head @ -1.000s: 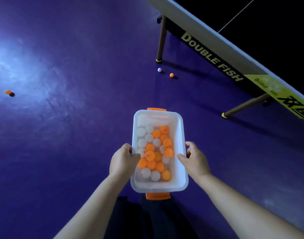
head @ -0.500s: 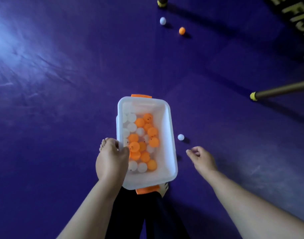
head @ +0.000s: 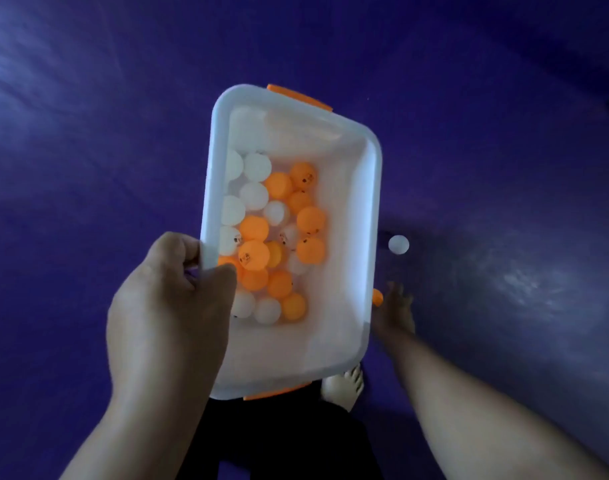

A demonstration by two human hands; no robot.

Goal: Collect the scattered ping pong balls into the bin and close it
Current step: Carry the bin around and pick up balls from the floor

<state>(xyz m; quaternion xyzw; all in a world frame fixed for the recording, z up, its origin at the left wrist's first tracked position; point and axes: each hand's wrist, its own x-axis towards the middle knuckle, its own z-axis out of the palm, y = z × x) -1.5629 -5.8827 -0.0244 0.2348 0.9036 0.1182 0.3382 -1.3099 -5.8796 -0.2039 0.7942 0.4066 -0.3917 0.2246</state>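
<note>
So the white plastic bin with orange latches (head: 372, 202) is clamped at its rim by fingers of the left hand (head: 168, 306) and well stocked with orange and white balls (head: 279, 220), but one loose white ball (head: 398, 244) is left on the purple floor (head: 88, 133) just beside it, the right hand (head: 395, 313) is too blurred for its fingers to be told, and no lid's on.

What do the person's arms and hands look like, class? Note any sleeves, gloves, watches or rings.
The left forearm and right forearm are bare to the frame's edge: no sleeves show. The left hand wears no glove, ring or watch. The right hand is motion-blurred; no glove or watch shows, rings cannot be judged.
</note>
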